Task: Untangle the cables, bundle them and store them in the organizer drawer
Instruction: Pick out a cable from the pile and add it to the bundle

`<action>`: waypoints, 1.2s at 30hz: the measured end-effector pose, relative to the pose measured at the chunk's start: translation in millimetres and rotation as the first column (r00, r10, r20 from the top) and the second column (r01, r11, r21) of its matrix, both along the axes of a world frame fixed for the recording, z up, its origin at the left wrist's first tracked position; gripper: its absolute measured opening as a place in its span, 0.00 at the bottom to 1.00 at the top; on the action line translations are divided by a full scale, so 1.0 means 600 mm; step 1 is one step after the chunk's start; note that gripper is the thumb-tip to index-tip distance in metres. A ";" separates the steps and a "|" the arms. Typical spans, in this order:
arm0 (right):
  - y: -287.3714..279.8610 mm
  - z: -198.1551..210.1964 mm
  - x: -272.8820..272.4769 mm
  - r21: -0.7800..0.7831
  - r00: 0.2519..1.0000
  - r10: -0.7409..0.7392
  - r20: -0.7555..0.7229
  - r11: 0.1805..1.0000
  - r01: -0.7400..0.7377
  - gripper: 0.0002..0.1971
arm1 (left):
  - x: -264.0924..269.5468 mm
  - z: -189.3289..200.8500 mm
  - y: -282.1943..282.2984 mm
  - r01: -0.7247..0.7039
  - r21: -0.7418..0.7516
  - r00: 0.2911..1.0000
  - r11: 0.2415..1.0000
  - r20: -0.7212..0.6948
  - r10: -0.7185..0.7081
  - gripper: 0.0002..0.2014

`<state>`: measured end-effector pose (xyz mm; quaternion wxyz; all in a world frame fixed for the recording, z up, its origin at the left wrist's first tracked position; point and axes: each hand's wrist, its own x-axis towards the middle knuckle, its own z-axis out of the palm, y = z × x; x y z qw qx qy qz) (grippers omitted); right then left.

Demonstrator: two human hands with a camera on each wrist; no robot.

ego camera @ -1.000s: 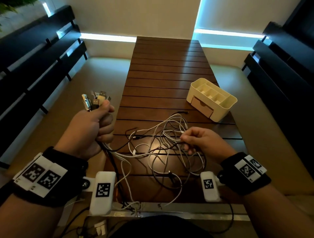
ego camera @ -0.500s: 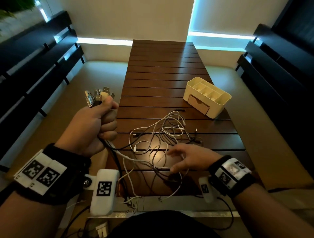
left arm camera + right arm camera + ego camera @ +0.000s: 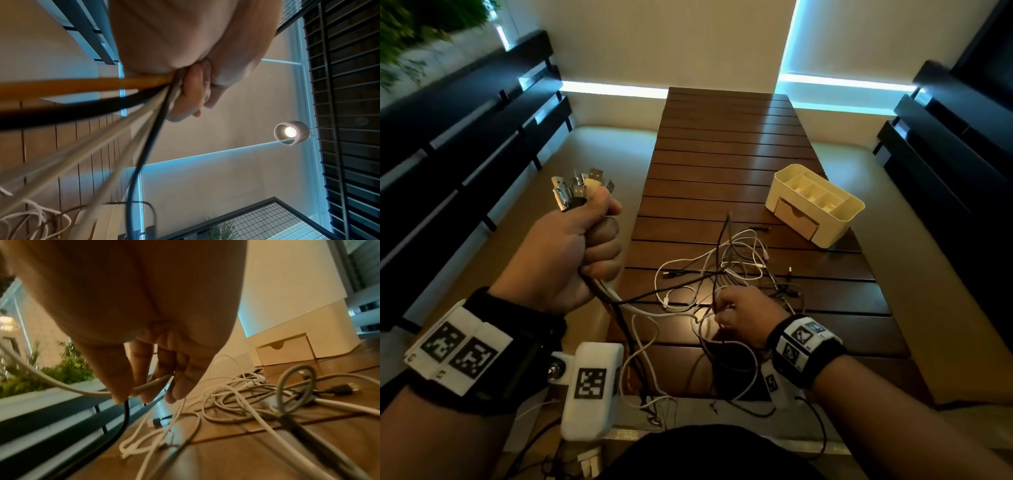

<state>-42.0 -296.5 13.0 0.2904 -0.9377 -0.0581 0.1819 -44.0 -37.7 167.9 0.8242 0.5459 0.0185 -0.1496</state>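
**Visitor:** While the person works at the slatted wooden table, how far along are they?

**Onlooker:** Early, I judge. Several plug ends are gathered in the left hand, raised at about nine o'clock from the table's middle. From the fist the cables run down into a loose tangle of white and dark loops at the centre of the table, so the untangling isn't finished. Nothing is bundled. The cream organizer sits at about two o'clock, well apart from the tangle, and its drawer is closed with no cable in it that I can see.

**Visitor:** And the fingers?

**Onlooker:** The left fingers are clenched tight round the cable ends, thumb over the top, plugs sticking up above it. The right hand is low at about six o'clock, down among the loops. Its fingers point downward, partly curled, with a pale cable pinched between them and a dark one trailing from the thumb tip.
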 end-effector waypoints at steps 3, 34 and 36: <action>0.006 0.045 0.002 0.127 0.995 -0.086 0.042 0.989 0.080 0.06 | 0.002 0.000 0.002 -0.013 0.012 1.000 1.000 0.000 0.013 0.14; -0.108 0.186 -0.042 0.247 0.866 -0.337 0.369 0.934 0.258 0.05 | 0.070 -0.059 0.038 -0.301 0.182 0.952 0.936 0.003 0.305 0.14; -0.093 0.188 -0.044 0.412 0.863 -0.391 0.320 0.878 0.245 0.05 | 0.071 -0.057 0.021 -0.301 0.244 0.953 0.922 0.051 0.298 0.13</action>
